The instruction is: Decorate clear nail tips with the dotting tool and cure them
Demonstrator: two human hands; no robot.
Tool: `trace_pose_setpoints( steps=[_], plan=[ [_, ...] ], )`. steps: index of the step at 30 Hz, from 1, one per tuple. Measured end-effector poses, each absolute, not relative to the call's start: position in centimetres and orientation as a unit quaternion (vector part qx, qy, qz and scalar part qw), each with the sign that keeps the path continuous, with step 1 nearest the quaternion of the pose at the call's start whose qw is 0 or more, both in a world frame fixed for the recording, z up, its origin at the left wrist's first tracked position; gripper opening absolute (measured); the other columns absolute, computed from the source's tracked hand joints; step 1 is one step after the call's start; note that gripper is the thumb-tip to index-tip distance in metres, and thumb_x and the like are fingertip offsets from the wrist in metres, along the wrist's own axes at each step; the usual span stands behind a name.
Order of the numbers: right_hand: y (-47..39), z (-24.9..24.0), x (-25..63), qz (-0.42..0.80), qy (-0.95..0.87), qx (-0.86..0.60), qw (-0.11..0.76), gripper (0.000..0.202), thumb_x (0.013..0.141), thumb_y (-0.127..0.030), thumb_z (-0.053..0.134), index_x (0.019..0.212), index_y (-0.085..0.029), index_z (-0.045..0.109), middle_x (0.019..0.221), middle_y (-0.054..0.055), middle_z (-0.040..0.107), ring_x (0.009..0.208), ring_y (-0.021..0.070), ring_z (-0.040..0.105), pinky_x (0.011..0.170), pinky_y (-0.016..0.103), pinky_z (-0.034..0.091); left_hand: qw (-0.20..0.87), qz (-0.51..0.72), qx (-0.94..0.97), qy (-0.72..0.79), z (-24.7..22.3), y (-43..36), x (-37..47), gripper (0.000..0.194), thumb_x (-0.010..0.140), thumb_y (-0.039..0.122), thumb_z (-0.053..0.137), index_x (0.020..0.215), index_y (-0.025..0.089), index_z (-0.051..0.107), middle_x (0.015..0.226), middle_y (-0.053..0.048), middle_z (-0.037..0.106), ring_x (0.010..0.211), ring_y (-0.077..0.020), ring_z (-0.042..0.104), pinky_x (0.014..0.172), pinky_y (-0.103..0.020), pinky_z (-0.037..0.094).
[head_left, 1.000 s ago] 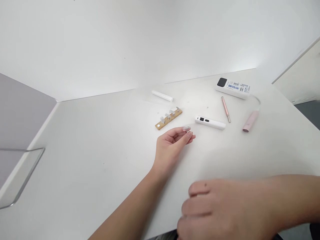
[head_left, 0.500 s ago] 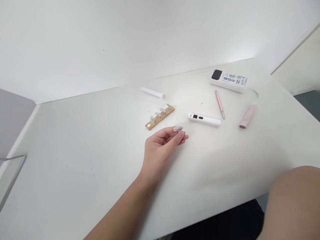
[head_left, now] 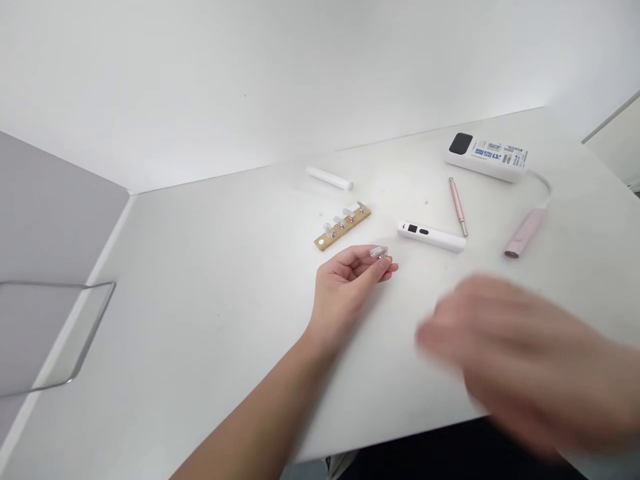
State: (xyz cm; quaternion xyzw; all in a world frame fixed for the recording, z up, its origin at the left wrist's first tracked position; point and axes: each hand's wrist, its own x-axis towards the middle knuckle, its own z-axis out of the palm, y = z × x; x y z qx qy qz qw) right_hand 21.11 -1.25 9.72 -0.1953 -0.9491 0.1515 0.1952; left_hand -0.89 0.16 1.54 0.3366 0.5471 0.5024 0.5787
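Observation:
My left hand (head_left: 350, 277) pinches a clear nail tip (head_left: 379, 252) on a small metal base between thumb and fingertips, just above the table. Just beyond it lies a wooden strip (head_left: 345, 230) carrying several nail tips on little metal stands, with a white dot at its near end. My right hand (head_left: 520, 360) is over the front right of the table, with its fingers smeared by motion. Whether it holds anything cannot be made out. A white handheld device (head_left: 440, 239) with a small dark screen and button lies between the two hands, farther back.
A pink and metal pen-like tool (head_left: 457, 205) lies behind the device. Farther right, a pink handpiece (head_left: 525, 233) is wired to a white box (head_left: 487, 159) with a dark screen. A white tube (head_left: 330, 179) lies near the back wall. A metal frame (head_left: 93, 333) stands at left.
My right hand has come in from the lower right over the table edge. The view has shifted, so the table items appear farther right. My left hand keeps its pinch on the nail tip.

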Motion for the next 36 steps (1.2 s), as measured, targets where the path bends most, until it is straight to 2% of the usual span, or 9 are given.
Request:
trace_pose_setpoints(
  steps=[1, 5, 8, 11, 15, 20, 25, 30, 36],
  plan=[
    [0.2, 8.5, 21.5, 0.078, -0.931, -0.273, 0.231, 0.026, 0.093, -0.011, 0.054, 0.1, -0.018, 0.078, 0.097, 0.012, 0.079, 0.091, 0.0257, 0.07, 0.083, 0.042, 0.057, 0.576, 0.505, 0.341, 0.545, 1.5, 0.2, -0.9, 0.029, 0.074, 0.036, 0.093, 0.092, 0.018, 0.079, 0.09, -0.005, 0.081, 0.088, -0.0238, 0.083, 0.087, -0.037, 0.068],
    [5.0, 3.9, 22.3, -0.074, -0.892, -0.415, 0.163, 0.028, 0.099, -0.024, 0.058, 0.108, -0.006, 0.077, 0.124, 0.027, 0.075, 0.113, 0.0424, 0.068, 0.092, 0.058, 0.053, 0.566, 0.512, 0.359, 0.537, 1.5, 0.2, -0.8, 0.028, 0.076, 0.032, 0.092, 0.095, 0.018, 0.078, 0.085, -0.002, 0.079, 0.086, -0.0213, 0.083, 0.086, -0.034, 0.067],
    [6.5, 1.8, 22.4, -0.055, -0.895, -0.424, 0.126, 0.025, 0.101, -0.024, 0.057, 0.102, -0.01, 0.078, 0.129, 0.024, 0.075, 0.119, 0.04, 0.068, 0.104, 0.06, 0.049, 0.558, 0.509, 0.371, 0.54, 1.8, 0.2, -0.8, 0.028, 0.077, 0.032, 0.09, 0.098, 0.019, 0.077, 0.084, -0.002, 0.079, 0.087, -0.0211, 0.082, 0.086, -0.034, 0.067],
    [6.5, 1.4, 22.3, 0.001, -0.883, -0.434, 0.179, 0.02, 0.101, -0.019, 0.057, 0.098, -0.013, 0.075, 0.121, 0.021, 0.078, 0.119, 0.0374, 0.07, 0.117, 0.064, 0.04, 0.549, 0.511, 0.373, 0.545, 2.0, 0.2, -0.9, 0.026, 0.077, 0.033, 0.09, 0.095, 0.019, 0.076, 0.087, -0.002, 0.079, 0.087, -0.0213, 0.082, 0.086, -0.036, 0.067],
    [5.7, 2.8, 22.6, 0.127, -0.833, -0.468, 0.265, 0.014, 0.098, -0.028, 0.067, 0.108, -0.018, 0.071, 0.111, 0.014, 0.079, 0.099, 0.0295, 0.074, 0.089, 0.047, 0.058, 0.541, 0.514, 0.373, 0.551, 2.1, 0.2, -1.0, 0.025, 0.077, 0.034, 0.09, 0.089, 0.019, 0.074, 0.089, -0.003, 0.078, 0.088, -0.0219, 0.081, 0.088, -0.038, 0.066],
    [5.1, 5.0, 23.1, 0.407, -0.648, -0.566, 0.306, 0.046, 0.081, -0.054, 0.086, 0.112, -0.025, 0.069, 0.085, 0.003, 0.074, 0.058, 0.0161, 0.059, 0.056, 0.032, 0.048, 0.542, 0.514, 0.375, 0.549, 2.1, 0.2, -0.9, 0.025, 0.076, 0.034, 0.091, 0.086, 0.019, 0.073, 0.087, -0.001, 0.076, 0.086, -0.0214, 0.081, 0.086, -0.037, 0.066],
    [5.5, 5.7, 23.4, 0.478, -0.59, -0.537, 0.368, 0.034, 0.073, -0.047, 0.092, 0.084, -0.022, 0.072, 0.081, 0.002, 0.071, 0.06, 0.0117, 0.048, 0.054, 0.029, 0.034, 0.528, 0.522, 0.392, 0.543, 2.0, 0.3, -0.9, 0.023, 0.076, 0.034, 0.09, 0.086, 0.02, 0.074, 0.087, -0.002, 0.076, 0.086, -0.0215, 0.08, 0.086, -0.037, 0.066],
    [5.6, 5.6, 23.8, 0.522, -0.54, -0.517, 0.41, 0.024, 0.071, -0.036, 0.094, 0.086, -0.022, 0.082, 0.065, -0.002, 0.058, 0.06, 0.011, 0.039, 0.058, 0.031, 0.027, 0.51, 0.521, 0.412, 0.547, 1.9, 0.4, -1.0, 0.022, 0.078, 0.034, 0.088, 0.087, 0.02, 0.074, 0.089, -0.003, 0.077, 0.086, -0.0211, 0.08, 0.085, -0.037, 0.065],
    [6.0, 4.7, 23.2, 0.619, -0.423, -0.46, 0.475, 0.019, 0.064, -0.022, 0.09, 0.071, -0.02, 0.073, 0.057, -0.007, 0.039, 0.056, 0.0087, 0.031, 0.055, 0.03, 0.024, 0.498, 0.512, 0.428, 0.554, 1.9, 0.3, -0.7, 0.024, 0.078, 0.036, 0.087, 0.088, 0.02, 0.073, 0.089, -0.004, 0.077, 0.089, -0.023, 0.08, 0.086, -0.038, 0.065]
  ],
)
